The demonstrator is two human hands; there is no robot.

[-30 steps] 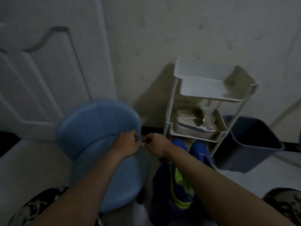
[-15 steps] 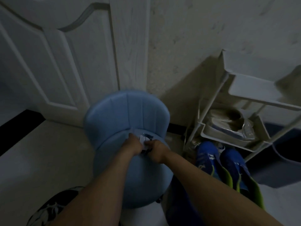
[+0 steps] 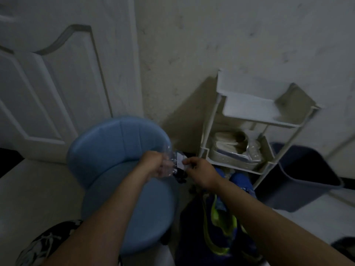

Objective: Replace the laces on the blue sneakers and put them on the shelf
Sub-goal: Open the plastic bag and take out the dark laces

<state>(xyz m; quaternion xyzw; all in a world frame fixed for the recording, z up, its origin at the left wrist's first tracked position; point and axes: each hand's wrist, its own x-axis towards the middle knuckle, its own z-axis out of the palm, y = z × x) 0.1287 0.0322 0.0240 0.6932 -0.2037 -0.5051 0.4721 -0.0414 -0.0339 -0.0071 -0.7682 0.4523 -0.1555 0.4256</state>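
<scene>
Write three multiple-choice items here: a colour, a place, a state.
1. Colour of the chair? A red, B blue, C white.
2. Where are the blue sneakers? A on the rack's top tier, B on the floor at the rack's foot, C on the chair seat.
3. What do the left hand and right hand do? A hang idle, B tie a sneaker's lace, C hold a clear packet between them.
Answers: B, its seat and back are blue; B, they lie below the lowest tier; C, both hands' fingers close on the packet.
</scene>
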